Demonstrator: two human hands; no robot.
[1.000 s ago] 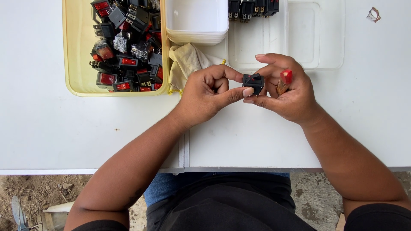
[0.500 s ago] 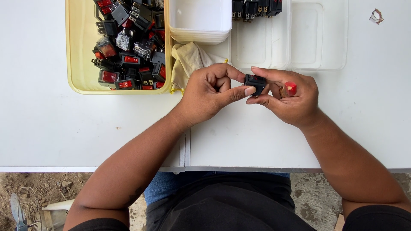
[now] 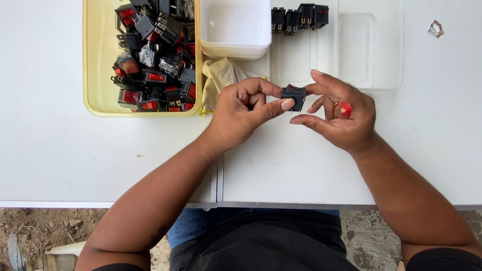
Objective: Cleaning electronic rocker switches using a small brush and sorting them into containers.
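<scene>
Leftmost, a yellow tray (image 3: 95,75) at the table's (image 3: 60,150) far edge holds a heap of black rocker switches (image 3: 155,55) with red buttons. Just right of it stands a white tub (image 3: 236,47), with a beige cloth (image 3: 223,75) lying partly under both. At the table's middle, the left hand (image 3: 241,113) pinches a black switch housing (image 3: 293,95) between thumb and forefinger, other fingers curled. The right hand (image 3: 341,118) touches the same housing with forefinger and thumb, fingers spread, and a red button cap (image 3: 343,109) is tucked among its middle fingers. Further back, a row of finished switches (image 3: 300,16) lies on a clear lid (image 3: 371,50). A paper scrap (image 3: 435,28) lies near the far right corner.
</scene>
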